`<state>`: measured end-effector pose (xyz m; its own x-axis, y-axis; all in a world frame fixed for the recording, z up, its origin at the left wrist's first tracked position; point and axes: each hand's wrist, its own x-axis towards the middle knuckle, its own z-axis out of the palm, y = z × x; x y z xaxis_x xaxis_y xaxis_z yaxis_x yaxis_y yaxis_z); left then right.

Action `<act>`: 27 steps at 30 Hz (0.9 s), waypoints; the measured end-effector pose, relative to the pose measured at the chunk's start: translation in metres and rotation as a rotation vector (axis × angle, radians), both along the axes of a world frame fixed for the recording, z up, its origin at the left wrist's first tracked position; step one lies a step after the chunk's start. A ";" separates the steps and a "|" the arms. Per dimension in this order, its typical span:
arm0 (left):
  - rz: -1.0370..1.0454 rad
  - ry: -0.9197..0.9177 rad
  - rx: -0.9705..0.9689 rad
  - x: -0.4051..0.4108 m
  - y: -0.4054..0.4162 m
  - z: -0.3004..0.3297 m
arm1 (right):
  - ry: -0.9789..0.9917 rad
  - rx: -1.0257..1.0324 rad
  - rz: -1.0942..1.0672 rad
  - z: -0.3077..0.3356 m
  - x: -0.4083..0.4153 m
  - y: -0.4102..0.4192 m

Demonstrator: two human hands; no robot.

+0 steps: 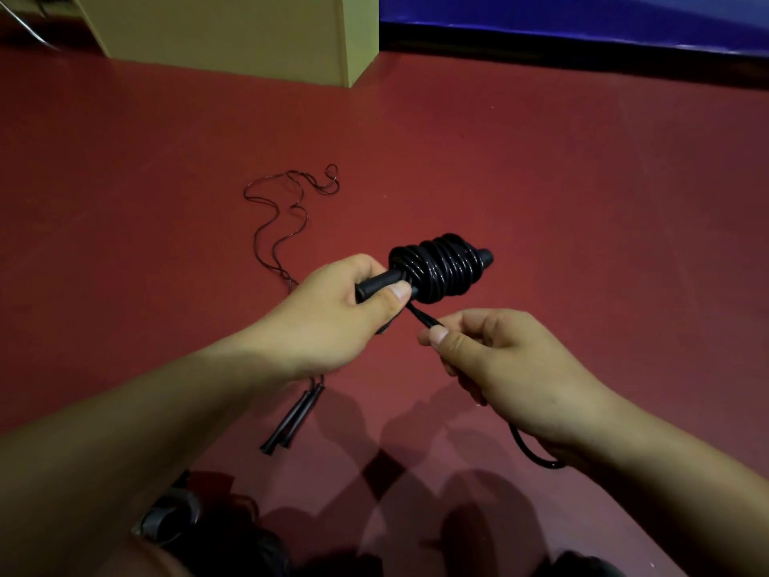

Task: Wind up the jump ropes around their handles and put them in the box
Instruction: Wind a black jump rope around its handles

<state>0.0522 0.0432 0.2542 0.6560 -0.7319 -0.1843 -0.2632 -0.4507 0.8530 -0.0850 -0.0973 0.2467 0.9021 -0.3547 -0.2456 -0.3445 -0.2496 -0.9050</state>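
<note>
My left hand [333, 316] grips the black handles of a jump rope [441, 266], whose thick black cord is coiled many times around them. My right hand [503, 360] is closed on the loose end of that cord, which runs taut from the coil to my fingers and trails out below my wrist [537, 453]. A second jump rope lies on the red floor: its thin cord [287, 210] snakes away from me and its two black handles [291, 418] lie side by side under my left forearm. A tan cardboard box [233, 31] stands at the back.
The red floor [541, 181] stretches around me. A blue mat [582, 18] with a black edge lies at the back right. Dark shoes and clothing [199, 530] show at the bottom edge. A metal leg [25, 27] shows at the top left.
</note>
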 end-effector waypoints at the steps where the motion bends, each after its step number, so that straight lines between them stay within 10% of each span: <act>1: 0.001 -0.051 0.014 0.000 -0.001 0.000 | 0.007 0.002 0.003 0.000 0.000 0.000; 16: 0.121 -0.446 0.307 0.016 0.003 -0.003 | 0.065 0.020 -0.040 0.011 0.001 -0.006; 27: 0.092 -0.317 0.250 0.017 0.002 0.000 | 0.086 0.270 -0.249 0.019 0.005 -0.017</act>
<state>0.0694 0.0450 0.2540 0.7694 -0.6260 -0.1271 -0.4445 -0.6676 0.5973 -0.0802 -0.1148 0.2656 0.7682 -0.4731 -0.4313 -0.4421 0.0953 -0.8919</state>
